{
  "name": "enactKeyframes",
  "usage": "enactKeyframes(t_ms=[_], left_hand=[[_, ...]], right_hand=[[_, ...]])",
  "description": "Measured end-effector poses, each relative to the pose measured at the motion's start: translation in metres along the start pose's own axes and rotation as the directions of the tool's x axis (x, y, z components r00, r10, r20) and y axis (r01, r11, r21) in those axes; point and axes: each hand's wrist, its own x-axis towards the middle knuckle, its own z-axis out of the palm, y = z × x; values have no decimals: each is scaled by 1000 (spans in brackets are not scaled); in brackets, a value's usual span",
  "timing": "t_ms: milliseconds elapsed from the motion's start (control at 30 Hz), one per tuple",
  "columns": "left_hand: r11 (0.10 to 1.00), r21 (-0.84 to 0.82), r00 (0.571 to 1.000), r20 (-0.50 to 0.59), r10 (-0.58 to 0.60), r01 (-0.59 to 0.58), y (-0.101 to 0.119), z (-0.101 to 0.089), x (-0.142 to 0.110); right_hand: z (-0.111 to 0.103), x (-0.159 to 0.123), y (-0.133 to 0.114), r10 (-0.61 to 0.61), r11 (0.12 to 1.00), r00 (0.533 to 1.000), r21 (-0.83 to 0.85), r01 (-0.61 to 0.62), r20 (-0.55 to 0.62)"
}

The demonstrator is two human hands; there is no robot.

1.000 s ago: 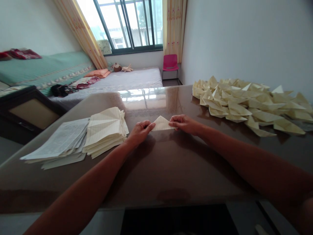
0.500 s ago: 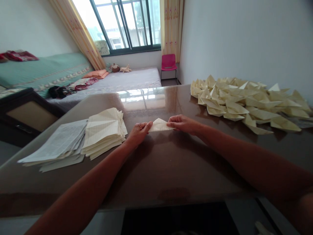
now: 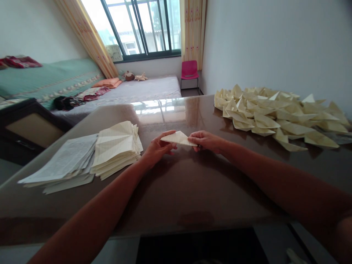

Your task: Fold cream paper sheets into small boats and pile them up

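Note:
Over the brown table [image 3: 192, 198], a small piece of folded cream paper [image 3: 178, 138] is tilted between my hands, its peak pointing up and away. My right hand [image 3: 205, 140] pinches its right end, thumb on top and fingers underneath. Around the left end is my left hand [image 3: 158, 148], with the index finger along the far edge and the thumb below the near edge. The thumb stands a little apart from the fingers, and the paper's left corner sits in that gap. The paper's underside is hidden.
Left of my hands lie a stack of creased cream paper sheets [image 3: 114, 146] and some grey printed sheets [image 3: 60, 157]. A large heap of folded paper pieces [image 3: 272, 113] covers the table's far right. Beyond are a bed [image 3: 151, 88], a pink chair [image 3: 189, 70] and a dark cabinet [image 3: 33, 128].
My left thumb has moved from the paper's top face to below its near edge, and the left fingers have spread. The paper has tilted, right end lower. My right hand keeps its pinch.

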Motion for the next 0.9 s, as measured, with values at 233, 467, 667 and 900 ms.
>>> enactKeyframes(t_ms=[233, 467, 667, 900], left_hand=[[993, 112, 997, 66, 35, -43, -5, -1, 2], [937, 305, 976, 181, 117, -169, -3, 8, -5], [918, 327, 974, 94, 204, -224, -1, 21, -10], [834, 480, 954, 17, 299, -270, -2, 29, -14]], right_hand=[[3, -4, -9, -365, 785, 903, -597, 166, -228], [13, -5, -6, -326, 796, 945, -535, 282, 14], [14, -6, -11, -342, 793, 938, -518, 321, 57], [24, -12, -15, -369, 737, 929, -619, 271, -33]])
